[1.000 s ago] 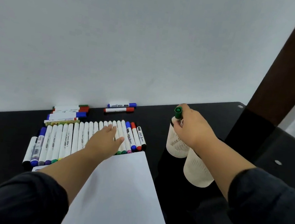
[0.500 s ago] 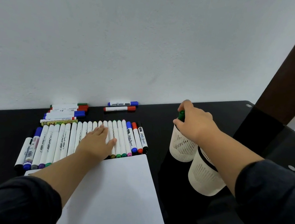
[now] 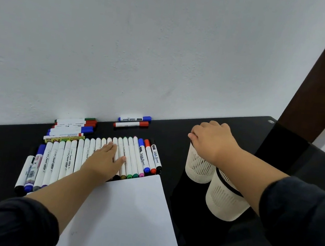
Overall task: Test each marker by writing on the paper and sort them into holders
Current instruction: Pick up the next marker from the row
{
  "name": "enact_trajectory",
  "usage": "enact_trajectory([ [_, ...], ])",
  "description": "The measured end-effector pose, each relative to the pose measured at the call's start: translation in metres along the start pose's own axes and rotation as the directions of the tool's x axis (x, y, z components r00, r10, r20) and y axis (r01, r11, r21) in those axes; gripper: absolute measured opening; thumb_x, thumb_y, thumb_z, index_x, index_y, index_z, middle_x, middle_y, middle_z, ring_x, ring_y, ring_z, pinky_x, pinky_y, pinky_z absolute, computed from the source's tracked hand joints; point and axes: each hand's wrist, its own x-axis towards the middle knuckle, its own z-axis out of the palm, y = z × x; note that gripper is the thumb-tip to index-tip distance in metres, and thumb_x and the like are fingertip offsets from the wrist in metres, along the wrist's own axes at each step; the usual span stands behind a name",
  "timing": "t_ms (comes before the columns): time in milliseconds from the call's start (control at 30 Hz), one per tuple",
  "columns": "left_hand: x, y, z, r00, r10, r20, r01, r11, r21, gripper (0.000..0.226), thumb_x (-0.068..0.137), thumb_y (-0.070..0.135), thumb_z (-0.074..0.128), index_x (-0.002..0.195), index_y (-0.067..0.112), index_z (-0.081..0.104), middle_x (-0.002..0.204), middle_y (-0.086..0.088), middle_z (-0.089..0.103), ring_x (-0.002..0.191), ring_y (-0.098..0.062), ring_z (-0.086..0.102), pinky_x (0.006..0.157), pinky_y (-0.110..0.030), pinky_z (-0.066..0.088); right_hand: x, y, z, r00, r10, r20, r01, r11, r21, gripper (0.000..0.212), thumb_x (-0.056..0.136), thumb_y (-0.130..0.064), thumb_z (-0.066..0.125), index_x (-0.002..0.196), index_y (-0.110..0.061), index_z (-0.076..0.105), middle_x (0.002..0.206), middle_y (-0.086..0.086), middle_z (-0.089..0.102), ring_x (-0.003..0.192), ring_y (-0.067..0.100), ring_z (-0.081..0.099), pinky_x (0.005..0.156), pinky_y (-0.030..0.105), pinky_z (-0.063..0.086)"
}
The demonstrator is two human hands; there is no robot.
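A plain white sheet of paper (image 3: 126, 216) lies on a glossy black tabletop (image 3: 178, 136). The row of white-barrelled markers (image 3: 68, 158) shows blue, red, black, green and pink caps. Two cream plastic holders (image 3: 198, 168) have slotted vertical-line walls, and both sleeves (image 3: 304, 218) are dark.

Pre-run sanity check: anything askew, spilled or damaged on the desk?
Nothing stands out. The row of markers lies side by side, the paper lies flat, and both holders stand upright. The left hand rests on the row; the right hand covers the far holder's top.
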Motion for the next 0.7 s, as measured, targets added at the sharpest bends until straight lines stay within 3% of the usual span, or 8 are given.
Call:
enact_trajectory([
  [133, -0.001, -0.009, -0.009, 1.000, 0.015, -0.010, -0.015, 1.000, -0.016, 0.064, 0.100, 0.046, 0.027, 0.151, 0.013, 0.006, 0.158, 0.000, -0.002, 0.145, -0.015, 0.002, 0.116, -0.031, 0.004, 0.008, -0.009, -0.011, 0.993, -0.090, -0.080, 0.089, 0.996, -0.017, 0.039, 0.103, -0.036, 0.023, 0.122, -0.018, 0.052, 0.117, 0.002, 0.057, 0.111, 0.021, 0.048, 0.093, 0.036, 0.035],
  [400, 0.006, -0.034, -0.014, 0.999, 0.039, 0.008, -0.040, 0.996, 0.077, 0.068, 0.098, 0.051, 0.027, 0.151, 0.015, 0.004, 0.158, 0.001, -0.005, 0.145, -0.015, 0.001, 0.115, -0.030, 0.005, 0.049, -0.054, -0.007, 0.962, -0.261, -0.082, 0.259, 0.965, -0.027, 0.038, 0.102, -0.036, 0.026, 0.130, -0.019, 0.046, 0.119, 0.002, 0.056, 0.110, 0.020, 0.049, 0.089, 0.033, 0.036],
  [700, 0.010, -0.042, -0.003, 0.991, 0.113, -0.072, -0.111, 0.993, 0.031, 0.067, 0.098, 0.052, 0.027, 0.151, 0.018, 0.003, 0.158, 0.005, -0.005, 0.144, -0.009, -0.004, 0.110, -0.023, -0.004, 0.110, -0.102, 0.035, 0.924, -0.377, -0.056, 0.374, 0.926, -0.060, 0.037, 0.101, -0.037, 0.028, 0.127, -0.018, 0.048, 0.117, 0.003, 0.056, 0.107, 0.021, 0.049, 0.086, 0.034, 0.036],
])
